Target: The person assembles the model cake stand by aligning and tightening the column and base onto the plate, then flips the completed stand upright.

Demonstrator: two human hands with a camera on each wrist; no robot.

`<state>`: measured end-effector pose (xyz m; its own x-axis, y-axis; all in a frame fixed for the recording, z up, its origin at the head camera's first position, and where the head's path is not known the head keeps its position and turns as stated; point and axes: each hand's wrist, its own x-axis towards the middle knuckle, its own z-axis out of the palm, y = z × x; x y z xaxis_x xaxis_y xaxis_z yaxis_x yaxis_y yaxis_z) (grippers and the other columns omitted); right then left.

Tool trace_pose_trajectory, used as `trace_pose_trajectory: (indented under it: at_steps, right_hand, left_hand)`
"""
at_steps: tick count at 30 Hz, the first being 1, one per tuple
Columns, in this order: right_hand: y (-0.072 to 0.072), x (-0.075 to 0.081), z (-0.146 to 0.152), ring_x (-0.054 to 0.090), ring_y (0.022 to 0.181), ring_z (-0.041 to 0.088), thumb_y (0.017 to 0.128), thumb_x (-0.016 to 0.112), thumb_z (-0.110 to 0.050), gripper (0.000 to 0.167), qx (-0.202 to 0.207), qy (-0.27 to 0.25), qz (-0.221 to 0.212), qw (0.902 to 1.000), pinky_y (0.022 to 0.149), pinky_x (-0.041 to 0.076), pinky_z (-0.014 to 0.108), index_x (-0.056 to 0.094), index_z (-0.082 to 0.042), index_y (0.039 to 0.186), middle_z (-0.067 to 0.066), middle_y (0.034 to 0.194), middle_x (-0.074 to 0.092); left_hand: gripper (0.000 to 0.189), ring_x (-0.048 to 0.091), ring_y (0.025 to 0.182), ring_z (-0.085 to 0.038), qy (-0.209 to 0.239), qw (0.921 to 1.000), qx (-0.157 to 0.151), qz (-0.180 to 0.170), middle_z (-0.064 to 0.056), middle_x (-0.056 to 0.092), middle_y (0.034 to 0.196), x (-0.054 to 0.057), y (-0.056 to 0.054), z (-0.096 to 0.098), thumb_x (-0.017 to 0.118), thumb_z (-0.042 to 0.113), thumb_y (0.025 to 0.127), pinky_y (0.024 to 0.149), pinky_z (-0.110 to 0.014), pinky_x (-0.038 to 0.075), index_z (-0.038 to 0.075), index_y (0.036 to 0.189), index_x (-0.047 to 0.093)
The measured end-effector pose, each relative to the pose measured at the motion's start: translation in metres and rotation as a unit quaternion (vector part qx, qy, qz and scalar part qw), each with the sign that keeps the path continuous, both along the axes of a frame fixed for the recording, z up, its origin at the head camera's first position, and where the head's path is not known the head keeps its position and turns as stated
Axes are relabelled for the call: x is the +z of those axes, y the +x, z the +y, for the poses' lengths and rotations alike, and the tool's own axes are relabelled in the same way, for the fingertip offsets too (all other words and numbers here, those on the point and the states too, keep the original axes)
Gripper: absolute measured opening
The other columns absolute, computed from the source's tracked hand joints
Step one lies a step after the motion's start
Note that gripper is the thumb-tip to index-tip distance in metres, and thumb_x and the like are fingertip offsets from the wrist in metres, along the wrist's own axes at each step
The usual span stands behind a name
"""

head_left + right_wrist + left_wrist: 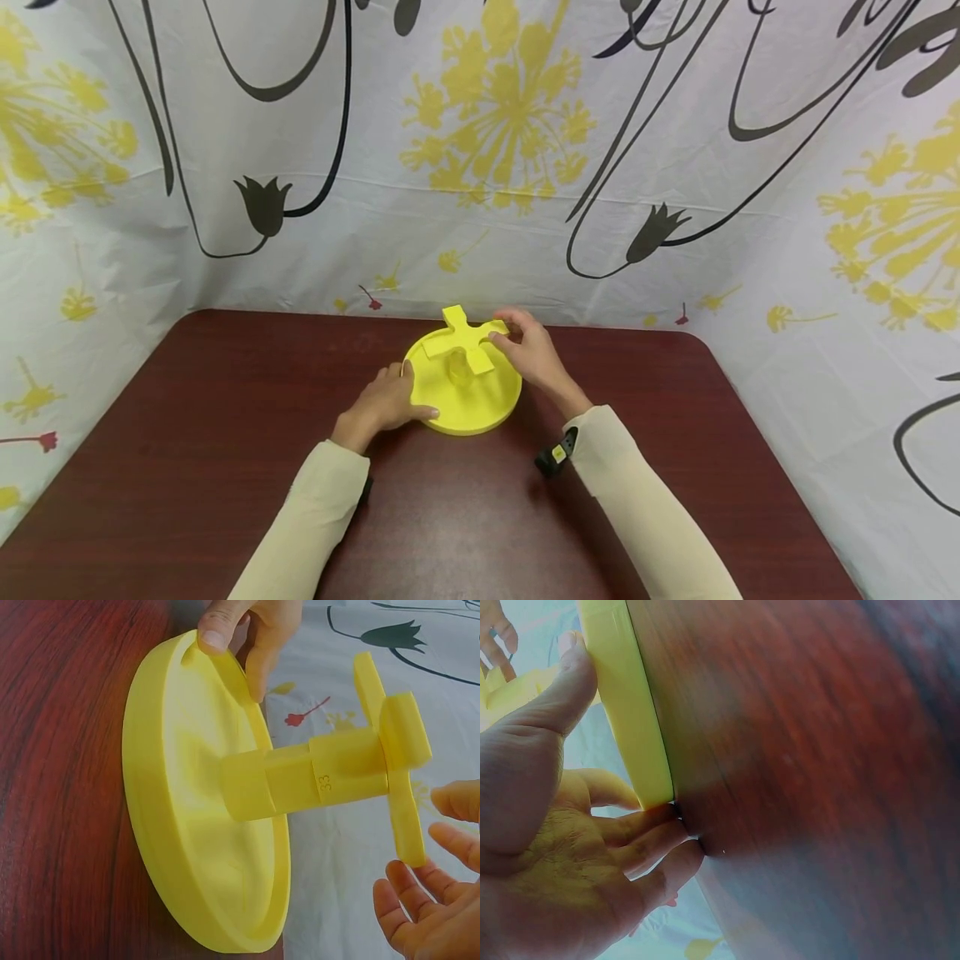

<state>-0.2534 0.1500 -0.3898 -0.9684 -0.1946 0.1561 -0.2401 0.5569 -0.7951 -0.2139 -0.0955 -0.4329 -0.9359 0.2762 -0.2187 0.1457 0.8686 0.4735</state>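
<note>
A yellow round base (480, 408) with a raised rim rests on the dark red table. From its middle rises a stepped yellow post (292, 780), marked "33" near the top. A yellow four-armed cross piece (461, 337) caps the post. My left hand (386, 397) grips the base's left edge, thumb over the rim and fingers round the outer side. My right hand (536, 354) is at the right arm of the cross; in the right wrist view its fingertips (405, 881) touch that arm's tip, while thumb and fingers stay spread.
The dark red wooden table (225, 467) has rounded far corners. Behind it and along both sides hangs a white sheet (375, 242) printed with yellow and grey flowers. A black wrist strap (557, 454) sits at the right sleeve.
</note>
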Motion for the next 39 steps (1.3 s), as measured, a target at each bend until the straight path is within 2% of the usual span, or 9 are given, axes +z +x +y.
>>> trace_pose_trajectory:
  at_steps: [7, 15, 25, 33, 39]
  right_hand:
    - [-0.001, -0.001, 0.002, 0.055, 0.106, 0.029, 0.097, 0.064, -0.017, 0.03, -0.006, 0.016, 0.01, 0.9998, 0.096, 0.047, 0.044, 0.064, -0.007, 0.125, 0.012, 0.127, 0.058]
    - [0.0, -0.001, 0.002, 0.058, 0.113, 0.028, 0.096, 0.066, -0.016, 0.028, 0.005, 0.026, 0.011, 0.9996, 0.096, 0.048, 0.044, 0.066, -0.009, 0.123, 0.01, 0.126, 0.063]
    - [0.003, 0.002, -0.003, 0.063, 0.115, 0.025, 0.095, 0.067, -0.014, 0.024, 0.047, 0.007, -0.006, 0.9989, 0.094, 0.051, 0.043, 0.068, -0.009, 0.118, 0.009, 0.118, 0.069]
    - [0.007, 0.004, -0.007, 0.066, 0.093, 0.021, 0.094, 0.069, -0.015, 0.019, 0.043, 0.019, 0.001, 0.9989, 0.074, 0.055, 0.032, 0.07, -0.011, 0.112, 0.005, 0.103, 0.072]
    - [0.009, 0.005, -0.011, 0.068, 0.089, 0.021, 0.091, 0.072, -0.015, 0.017, 0.037, 0.021, 0.004, 0.9991, 0.072, 0.055, 0.03, 0.071, -0.009, 0.107, 0.006, 0.098, 0.073]
  left_hand:
    - [0.104, 0.032, 0.139, -0.045, 0.004, 1.0, 0.001, -0.001, -0.031, 0.031, 0.152, 0.0, 0.0, -0.001, 0.073, 0.047, 0.087, 0.11, -0.053, 0.035, -0.013, 0.152, 0.018]
    - [0.106, 0.033, 0.139, -0.044, 0.005, 0.9999, 0.008, -0.007, -0.03, 0.031, 0.152, -0.002, -0.001, -0.001, 0.073, 0.048, 0.086, 0.109, -0.053, 0.036, -0.012, 0.153, 0.017]
    - [0.106, 0.031, 0.14, -0.044, 0.004, 0.9999, 0.006, -0.011, -0.03, 0.029, 0.153, -0.003, -0.003, -0.002, 0.072, 0.049, 0.087, 0.11, -0.053, 0.035, -0.011, 0.153, 0.016]
    - [0.106, 0.031, 0.14, -0.044, 0.004, 1.0, 0.003, -0.008, -0.031, 0.029, 0.153, -0.004, -0.004, -0.002, 0.072, 0.05, 0.086, 0.11, -0.053, 0.034, -0.012, 0.153, 0.017]
    - [0.107, 0.033, 0.139, -0.045, 0.002, 1.0, 0.001, -0.005, -0.032, 0.031, 0.152, -0.004, -0.003, -0.001, 0.072, 0.051, 0.086, 0.109, -0.054, 0.035, -0.012, 0.153, 0.018]
